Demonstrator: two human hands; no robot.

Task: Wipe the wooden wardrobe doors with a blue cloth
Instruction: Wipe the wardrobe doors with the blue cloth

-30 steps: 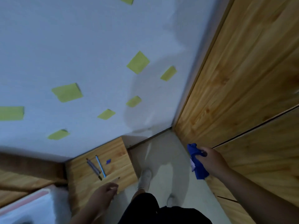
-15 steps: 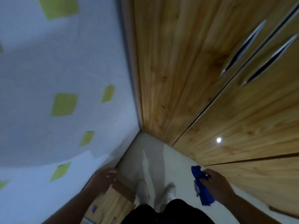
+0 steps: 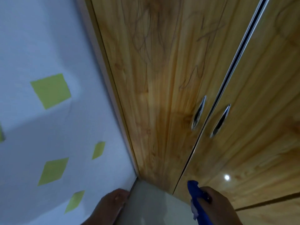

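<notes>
To my left a pale blue wall (image 3: pixel 40 38) carries scattered yellow-green squares (image 3: pixel 50 90). It meets a grey floor (image 3: pixel 151 207) at the corner below me. A small light glint (image 3: pixel 226 177) shines lower right.

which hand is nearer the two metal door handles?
Right. The right hand, holding the blue cloth, sits low in front of the wardrobe doors, below the metal handles. The left hand is further left, by the wall corner.

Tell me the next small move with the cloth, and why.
Probably raise the right hand and press the blue cloth onto the left wardrobe door: the cloth is gripped but hangs low, apparently off the wood, and scribble-like marks show higher on that door.
</notes>
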